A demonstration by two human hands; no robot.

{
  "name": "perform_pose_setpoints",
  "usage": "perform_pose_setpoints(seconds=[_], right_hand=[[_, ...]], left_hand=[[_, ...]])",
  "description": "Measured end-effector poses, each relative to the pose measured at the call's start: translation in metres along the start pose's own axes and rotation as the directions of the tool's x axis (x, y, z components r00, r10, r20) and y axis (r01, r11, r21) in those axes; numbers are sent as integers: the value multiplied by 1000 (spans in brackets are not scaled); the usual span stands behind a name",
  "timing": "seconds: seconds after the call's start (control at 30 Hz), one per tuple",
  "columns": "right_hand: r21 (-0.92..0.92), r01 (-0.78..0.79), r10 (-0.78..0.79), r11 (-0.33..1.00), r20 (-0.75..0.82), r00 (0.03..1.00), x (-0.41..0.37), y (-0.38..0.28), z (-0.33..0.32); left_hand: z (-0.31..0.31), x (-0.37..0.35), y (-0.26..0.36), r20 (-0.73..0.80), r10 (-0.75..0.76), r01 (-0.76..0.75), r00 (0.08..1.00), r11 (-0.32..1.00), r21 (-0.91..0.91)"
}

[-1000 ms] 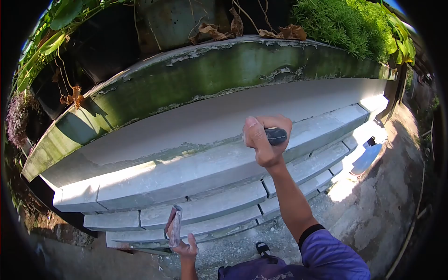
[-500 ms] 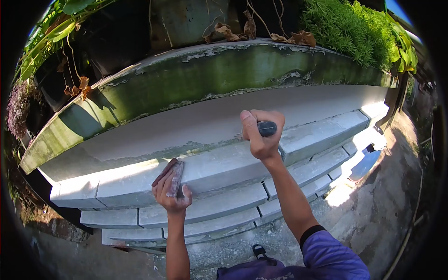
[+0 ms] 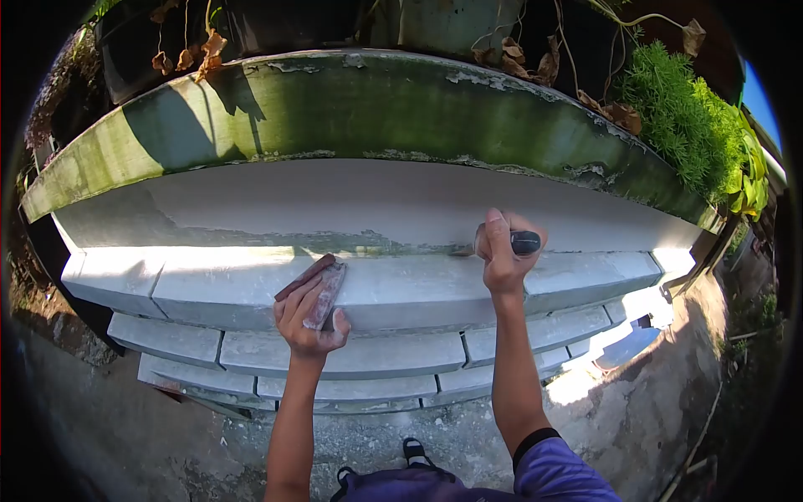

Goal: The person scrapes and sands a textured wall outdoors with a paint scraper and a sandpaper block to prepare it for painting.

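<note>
My left hand [image 3: 309,321] is closed around a dusty reddish-brown folded pad [image 3: 326,294], resting on the top row of pale grey blocks [image 3: 401,289]. White dust coats the thumb and fingers. My right hand [image 3: 510,253] grips the black handle [image 3: 525,243] of what looks like a scraper, its end pointing toward me. The blade is mostly hidden by the fist, at the low edge of the smooth pale wall [image 3: 385,192]. A rough grey-green strip [image 3: 351,240] runs along the base of that wall, just left of the right fist.
Overhead juts a mossy, flaking ledge [image 3: 351,105] with plants [image 3: 669,125] and dried leaves on it. Lower rows of blocks [image 3: 343,356] step down toward the concrete ground [image 3: 159,410]. A sandalled foot [image 3: 414,452] stands below. A blue object [image 3: 629,345] lies at the right.
The view has shifted, levelling the ledge and wall in the picture. My right fist sits farther left along the block joints than before, with the handle still in it. The left hand keeps the pad.
</note>
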State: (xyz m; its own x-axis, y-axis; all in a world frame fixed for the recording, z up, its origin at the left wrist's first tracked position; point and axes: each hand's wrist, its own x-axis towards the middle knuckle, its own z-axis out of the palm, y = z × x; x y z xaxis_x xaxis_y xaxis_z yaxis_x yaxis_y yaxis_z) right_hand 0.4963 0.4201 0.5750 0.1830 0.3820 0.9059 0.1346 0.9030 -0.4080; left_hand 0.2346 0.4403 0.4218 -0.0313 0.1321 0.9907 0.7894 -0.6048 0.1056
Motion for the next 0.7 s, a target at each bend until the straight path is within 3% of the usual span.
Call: perform_pose_setpoints(seconds=[0.03,0.17,0.3,0.43,0.57,0.7], right_hand=[[-77,-40,39,996,-18,999,2,8,7],[263,131,-119,956,-60,991,-3,-26,-16],[-24,117,-116,993,10,993,-3,1,1],[242,145,-149,959,-2,989,-6,-29,-7],[-39,22,-22,999,-1,1000,-1,2,0],[-20,12,-12,1000,-4,1000,-10,-2,-5]], left_hand=[[0,0,0,1,-4,4,1000,1000,5],[0,2,0,-22,-14,14,1000,1000,-5],[0,1,3,-15,-22,21,1000,1000,-7],[-5,7,9,19,-42,43,999,999,-28],[-4,5,9,17,-62,62,998,997,-48],[-8,10,12,45,-47,49,998,998,-47]])
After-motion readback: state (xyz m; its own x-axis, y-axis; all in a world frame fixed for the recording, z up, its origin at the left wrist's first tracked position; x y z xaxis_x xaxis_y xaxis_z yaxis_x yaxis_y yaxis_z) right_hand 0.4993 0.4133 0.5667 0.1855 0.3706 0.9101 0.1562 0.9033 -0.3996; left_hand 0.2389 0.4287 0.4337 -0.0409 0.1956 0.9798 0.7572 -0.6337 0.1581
